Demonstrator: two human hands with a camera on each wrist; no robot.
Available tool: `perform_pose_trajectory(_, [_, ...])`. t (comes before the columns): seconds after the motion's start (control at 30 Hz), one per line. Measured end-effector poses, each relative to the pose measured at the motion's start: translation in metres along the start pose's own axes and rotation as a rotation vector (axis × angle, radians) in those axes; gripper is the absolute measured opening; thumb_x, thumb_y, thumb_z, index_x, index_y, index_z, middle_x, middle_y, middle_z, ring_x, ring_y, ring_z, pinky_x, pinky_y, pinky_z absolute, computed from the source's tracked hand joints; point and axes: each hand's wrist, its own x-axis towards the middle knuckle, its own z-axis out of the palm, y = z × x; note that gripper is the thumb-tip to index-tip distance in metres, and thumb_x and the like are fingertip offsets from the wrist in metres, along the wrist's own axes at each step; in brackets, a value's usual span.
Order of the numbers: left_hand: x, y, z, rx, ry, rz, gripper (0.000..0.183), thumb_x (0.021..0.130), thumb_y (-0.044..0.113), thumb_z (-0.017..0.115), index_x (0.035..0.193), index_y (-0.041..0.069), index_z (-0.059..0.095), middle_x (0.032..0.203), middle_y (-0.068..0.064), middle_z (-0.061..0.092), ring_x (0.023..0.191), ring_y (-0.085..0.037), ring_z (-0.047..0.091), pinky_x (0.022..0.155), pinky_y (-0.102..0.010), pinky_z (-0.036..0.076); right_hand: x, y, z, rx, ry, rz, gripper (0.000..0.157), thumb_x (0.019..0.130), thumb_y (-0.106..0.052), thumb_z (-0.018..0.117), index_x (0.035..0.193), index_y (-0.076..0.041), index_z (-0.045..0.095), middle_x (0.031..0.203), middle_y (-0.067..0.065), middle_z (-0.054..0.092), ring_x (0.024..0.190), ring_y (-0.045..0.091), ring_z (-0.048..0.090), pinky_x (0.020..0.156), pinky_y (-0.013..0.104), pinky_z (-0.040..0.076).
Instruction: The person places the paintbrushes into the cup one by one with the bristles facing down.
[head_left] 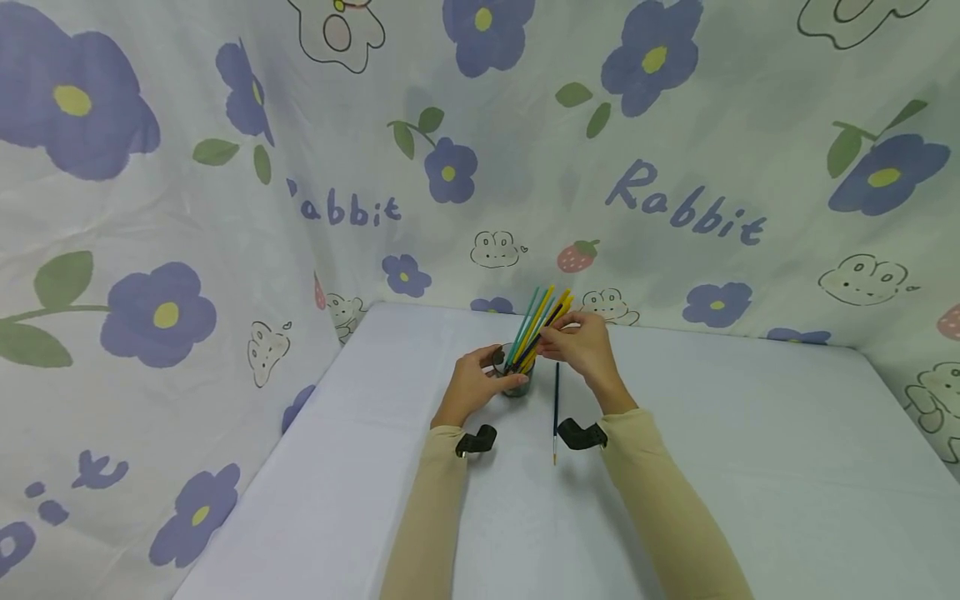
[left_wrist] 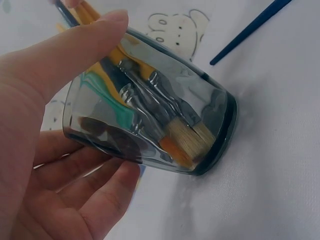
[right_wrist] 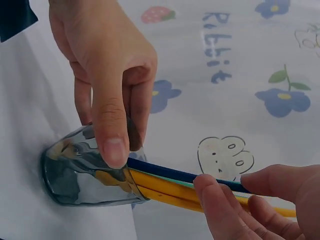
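My left hand (head_left: 471, 387) grips a clear drinking glass (right_wrist: 62, 182) with thumb and fingers on opposite sides. Several paintbrushes stand in the glass, bristles down, their yellow and teal handles (head_left: 529, 321) leaning out to the right. Through the wall in the left wrist view, pale bristles (left_wrist: 192, 142) and an orange-brown tip (left_wrist: 175, 150) lie near the base. My right hand (head_left: 585, 350) pinches a dark blue paintbrush (right_wrist: 162, 169) by its handle above the rim. Its other fingers lie close to the yellow handles.
Another dark blue paintbrush (head_left: 557, 404) lies on the white table (head_left: 750, 433), right of the glass, its bristle end toward me. Behind the table hangs a printed cloth (head_left: 525, 192) with flowers and rabbits. A dark wrist mount (head_left: 582, 434) sits by each cuff.
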Motion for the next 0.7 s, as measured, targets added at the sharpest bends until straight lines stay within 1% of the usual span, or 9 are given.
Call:
perform_pose_trajectory(0.2, [-0.001, 0.000, -0.001, -0.007, -0.005, 0.007, 0.090, 0.070, 0.051, 0.086, 0.142, 0.009, 0.053, 0.133, -0.008, 0.063, 0.126, -0.022, 0.058, 0.104, -0.039, 0.055, -0.005, -0.006, -0.007, -0.025, -0.030, -0.015, 0.020, 0.091, -0.010, 0.067, 0.100, 0.007, 0.059, 0.098, 0.029, 0.072, 0.077, 0.025, 0.076, 0.075, 0.036, 0.065])
perform_pose_trajectory(0.37, [-0.001, 0.002, -0.002, -0.012, -0.011, 0.004, 0.091, 0.068, 0.052, 0.086, 0.141, 0.008, 0.053, 0.133, -0.012, 0.062, 0.126, -0.022, 0.058, 0.104, -0.040, 0.055, -0.008, -0.011, -0.016, -0.026, -0.015, -0.016, 0.021, 0.092, -0.010, 0.066, 0.100, 0.008, 0.059, 0.100, 0.030, 0.071, 0.076, 0.023, 0.076, 0.074, 0.033, 0.065])
perform_pose_trajectory(0.53, [-0.001, 0.001, -0.001, -0.007, -0.006, -0.004, 0.092, 0.068, 0.053, 0.086, 0.141, 0.009, 0.053, 0.134, -0.008, 0.062, 0.127, -0.022, 0.058, 0.104, -0.038, 0.055, -0.008, -0.007, -0.026, -0.013, -0.002, -0.025, 0.020, 0.092, -0.008, 0.064, 0.101, 0.008, 0.057, 0.099, 0.032, 0.070, 0.075, 0.023, 0.076, 0.074, 0.034, 0.065])
perform_pose_trajectory(0.7, [-0.002, 0.002, -0.001, -0.009, -0.008, -0.012, 0.093, 0.068, 0.052, 0.087, 0.143, 0.010, 0.052, 0.135, -0.008, 0.061, 0.128, -0.023, 0.057, 0.104, -0.037, 0.055, -0.012, 0.000, -0.038, -0.041, 0.039, -0.019, 0.021, 0.092, -0.010, 0.066, 0.104, 0.006, 0.058, 0.098, 0.027, 0.070, 0.074, 0.022, 0.075, 0.074, 0.033, 0.065])
